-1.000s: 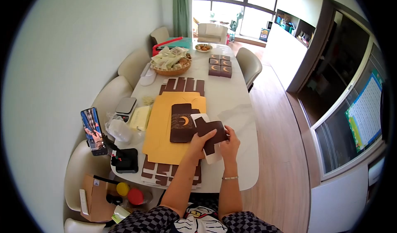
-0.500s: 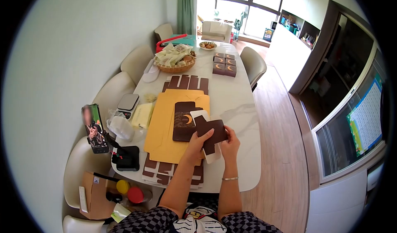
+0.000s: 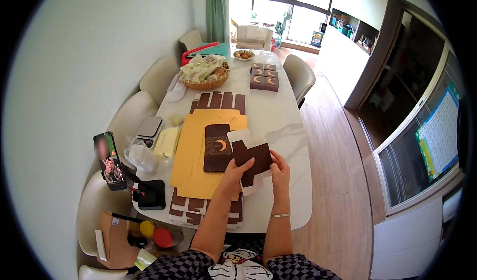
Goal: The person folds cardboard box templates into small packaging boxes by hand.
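Between my hands is a flat, brown-and-white cardboard box blank [image 3: 252, 160] with white flaps sticking out. My left hand [image 3: 235, 174] pinches its left side, thumb on the brown face. My right hand [image 3: 280, 169] grips its right edge, the fingers partly hidden. Just left of the blank, a dark brown piece with a golden crescent moon [image 3: 217, 148] lies on gold-yellow cardboard sheets [image 3: 190, 156]. Beneath those sheets, more brown-and-white blanks [image 3: 186, 206] stick out at the near end, and brown strips [image 3: 218, 101] show at the far end.
On the marble-look table [image 3: 293, 205] stand small crescent-printed boxes [image 3: 264, 76], a wicker basket [image 3: 203, 84] of wrapped packets, a bowl [image 3: 244, 55], a scale [image 3: 149, 127] and a plastic bag [image 3: 141, 156]. A phone [image 3: 110, 160] on a stand [image 3: 150, 194] is at the left edge; chairs line that side.
The blank in my hands has turned slightly and opened out, with more of its upper white flap showing. It now sits off the crescent-moon piece. The whole view has shifted a little.
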`<state>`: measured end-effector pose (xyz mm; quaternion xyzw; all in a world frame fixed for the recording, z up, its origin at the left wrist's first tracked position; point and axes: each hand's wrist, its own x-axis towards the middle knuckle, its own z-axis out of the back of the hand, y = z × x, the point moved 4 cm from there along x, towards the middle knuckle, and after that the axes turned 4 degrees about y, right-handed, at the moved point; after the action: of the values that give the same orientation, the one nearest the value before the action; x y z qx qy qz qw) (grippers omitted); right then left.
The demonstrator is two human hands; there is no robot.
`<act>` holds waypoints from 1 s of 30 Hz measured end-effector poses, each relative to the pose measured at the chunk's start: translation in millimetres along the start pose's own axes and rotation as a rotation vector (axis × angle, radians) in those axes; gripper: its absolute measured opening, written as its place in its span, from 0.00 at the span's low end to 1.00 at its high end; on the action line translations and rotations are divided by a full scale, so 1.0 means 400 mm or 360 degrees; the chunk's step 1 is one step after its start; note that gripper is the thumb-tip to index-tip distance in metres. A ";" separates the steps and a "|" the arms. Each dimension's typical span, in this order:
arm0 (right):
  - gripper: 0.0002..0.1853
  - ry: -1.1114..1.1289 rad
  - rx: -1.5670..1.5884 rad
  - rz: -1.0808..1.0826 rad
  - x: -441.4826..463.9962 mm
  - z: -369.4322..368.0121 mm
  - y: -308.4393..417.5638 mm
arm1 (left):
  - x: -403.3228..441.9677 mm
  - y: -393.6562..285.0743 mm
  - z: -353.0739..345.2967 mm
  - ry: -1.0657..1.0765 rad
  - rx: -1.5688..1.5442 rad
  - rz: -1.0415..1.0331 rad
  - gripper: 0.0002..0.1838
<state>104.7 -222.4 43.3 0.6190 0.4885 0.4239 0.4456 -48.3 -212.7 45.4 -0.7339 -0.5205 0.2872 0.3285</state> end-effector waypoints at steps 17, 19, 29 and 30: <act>0.08 -0.0149 0.0289 -0.0182 0.008 0.014 -0.044 | 0.010 -0.008 0.031 -0.0104 0.0072 0.0033 0.12; 0.08 -0.0237 0.0277 -0.0135 0.015 0.021 -0.058 | 0.010 -0.015 0.033 -0.0127 0.0026 0.0075 0.13; 0.08 -0.0313 0.0357 0.0029 0.033 0.038 -0.117 | 0.045 0.018 0.103 -0.0157 0.0218 -0.0239 0.08; 0.08 -0.0308 0.0358 0.0030 0.035 0.025 -0.101 | 0.049 0.016 0.111 -0.0199 0.0212 -0.0236 0.08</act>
<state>107.5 -205.1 2.9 0.7076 0.4818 0.3090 0.4143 -72.9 -187.4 11.4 -0.6505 -0.5726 0.3415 0.3638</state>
